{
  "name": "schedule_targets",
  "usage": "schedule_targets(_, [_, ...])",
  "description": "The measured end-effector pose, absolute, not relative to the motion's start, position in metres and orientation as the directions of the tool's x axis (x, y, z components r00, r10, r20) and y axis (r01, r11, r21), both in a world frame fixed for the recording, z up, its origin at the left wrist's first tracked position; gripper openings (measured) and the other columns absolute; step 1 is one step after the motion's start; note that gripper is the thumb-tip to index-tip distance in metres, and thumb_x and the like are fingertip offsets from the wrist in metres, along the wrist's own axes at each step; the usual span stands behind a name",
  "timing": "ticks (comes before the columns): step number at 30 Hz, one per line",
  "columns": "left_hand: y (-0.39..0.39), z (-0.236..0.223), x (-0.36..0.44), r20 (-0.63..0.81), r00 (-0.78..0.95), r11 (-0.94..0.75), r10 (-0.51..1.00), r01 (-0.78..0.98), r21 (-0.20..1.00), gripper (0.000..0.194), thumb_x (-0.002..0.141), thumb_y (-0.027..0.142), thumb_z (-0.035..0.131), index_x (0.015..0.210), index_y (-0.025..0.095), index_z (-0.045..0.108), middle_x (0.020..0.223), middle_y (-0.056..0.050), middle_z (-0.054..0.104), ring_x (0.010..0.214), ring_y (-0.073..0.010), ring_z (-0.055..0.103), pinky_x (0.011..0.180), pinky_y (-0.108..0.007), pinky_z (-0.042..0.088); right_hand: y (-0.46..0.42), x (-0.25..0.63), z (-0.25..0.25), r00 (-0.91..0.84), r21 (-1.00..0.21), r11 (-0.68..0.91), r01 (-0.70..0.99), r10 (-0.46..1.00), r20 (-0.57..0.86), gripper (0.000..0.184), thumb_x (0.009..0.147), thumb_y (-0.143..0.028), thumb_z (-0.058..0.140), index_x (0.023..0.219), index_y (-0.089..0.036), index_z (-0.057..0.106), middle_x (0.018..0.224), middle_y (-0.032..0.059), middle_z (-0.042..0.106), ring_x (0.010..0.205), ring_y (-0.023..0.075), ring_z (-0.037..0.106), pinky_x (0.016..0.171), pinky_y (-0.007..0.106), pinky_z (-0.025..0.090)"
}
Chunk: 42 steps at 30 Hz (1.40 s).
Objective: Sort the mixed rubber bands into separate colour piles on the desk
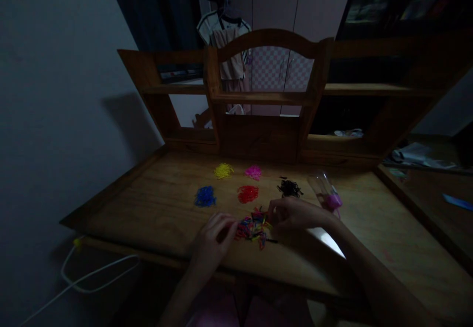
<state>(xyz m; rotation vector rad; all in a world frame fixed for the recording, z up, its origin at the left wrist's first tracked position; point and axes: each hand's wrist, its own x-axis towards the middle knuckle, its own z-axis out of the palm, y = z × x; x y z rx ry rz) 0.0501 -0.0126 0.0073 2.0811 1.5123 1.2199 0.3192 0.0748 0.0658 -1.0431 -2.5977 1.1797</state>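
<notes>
A mixed pile of small coloured rubber bands (254,228) lies near the desk's front edge, between both hands. At its left side is my left hand (214,236), its fingers curled and thumb close to the fingertips; what they hold, if anything, is too dim to see. My right hand (291,212) reaches in from the right with fingers bent in a pinch at the pile's right edge, and its fingertips are partly hidden. Behind the pile sit single-colour heaps: blue bands (205,196), red bands (248,194), yellow bands (223,171), pink bands (253,172) and black bands (289,188).
A clear bottle with a purple cap (328,194) lies beyond my right forearm. The wooden desk (148,199) has a shelf unit (258,132) along its back. A white cable (99,273) hangs at the left by the wall. The room is dim.
</notes>
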Motion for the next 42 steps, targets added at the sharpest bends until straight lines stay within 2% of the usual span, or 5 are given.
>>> schedule_targets(7, [-0.017, 0.006, 0.051, 0.420, 0.025, -0.346, 0.907, 0.611, 0.712, 0.011, 0.090, 0.025, 0.054, 0.088, 0.022, 0.065, 0.094, -0.003, 0.066, 0.093, -0.0177, 0.062, 0.084, -0.028, 0.049, 0.072, 0.312, 0.065, -0.734, -0.683, 0.447, 0.577, 0.651, -0.194, 0.037, 0.072, -0.048, 0.072, 0.088, -0.016, 0.067, 0.075, 0.0007, 0.065, 0.064, 0.0116, 0.056, 0.052, 0.020, 0.035])
schedule_targets(14, [-0.017, 0.006, 0.053, 0.399, 0.014, -0.325, 0.917, 0.607, 0.726, 0.013, 0.091, 0.026, 0.053, 0.086, 0.022, 0.065, 0.092, -0.004, 0.066, 0.091, -0.0179, 0.062, 0.082, -0.028, 0.049, 0.067, 0.304, 0.058, -0.719, -0.596, 0.514, 0.617, 0.676, -0.161, 0.014, 0.075, -0.024, 0.064, 0.086, -0.017, 0.067, 0.072, 0.0001, 0.065, 0.059, 0.0102, 0.052, 0.050, 0.021, 0.031])
schedule_targets(19, [-0.017, 0.008, 0.054, 0.391, 0.022, -0.321, 0.920, 0.616, 0.719, 0.014, 0.091, 0.026, 0.052, 0.086, 0.023, 0.064, 0.091, -0.004, 0.065, 0.089, -0.0181, 0.063, 0.080, -0.028, 0.050, 0.064, 0.304, 0.060, -0.710, -0.545, 0.551, 0.631, 0.693, -0.122, 0.010, 0.072, -0.018, 0.061, 0.081, -0.018, 0.066, 0.069, -0.0005, 0.064, 0.058, 0.0103, 0.051, 0.050, 0.021, 0.029])
schedule_targets(32, [-0.017, 0.007, 0.052, 0.374, 0.010, -0.295, 0.927, 0.632, 0.716, 0.015, 0.092, 0.027, 0.051, 0.086, 0.023, 0.065, 0.091, -0.003, 0.066, 0.089, -0.0176, 0.063, 0.080, -0.028, 0.049, 0.068, 0.306, 0.065, -0.750, -0.669, 0.519, 0.532, 0.655, -0.088, 0.017, 0.080, -0.017, 0.052, 0.087, -0.015, 0.067, 0.073, 0.0004, 0.065, 0.061, 0.0096, 0.052, 0.055, 0.020, 0.036])
schedule_targets(42, [-0.017, 0.008, 0.053, 0.375, 0.009, -0.298, 0.927, 0.625, 0.721, 0.016, 0.092, 0.028, 0.051, 0.085, 0.022, 0.064, 0.090, -0.004, 0.065, 0.088, -0.0178, 0.062, 0.081, -0.028, 0.049, 0.069, 0.311, 0.068, -0.704, -0.602, 0.544, 0.585, 0.709, -0.043, 0.016, 0.083, -0.021, 0.055, 0.092, -0.018, 0.069, 0.076, 0.0010, 0.067, 0.064, 0.0114, 0.057, 0.056, 0.021, 0.037])
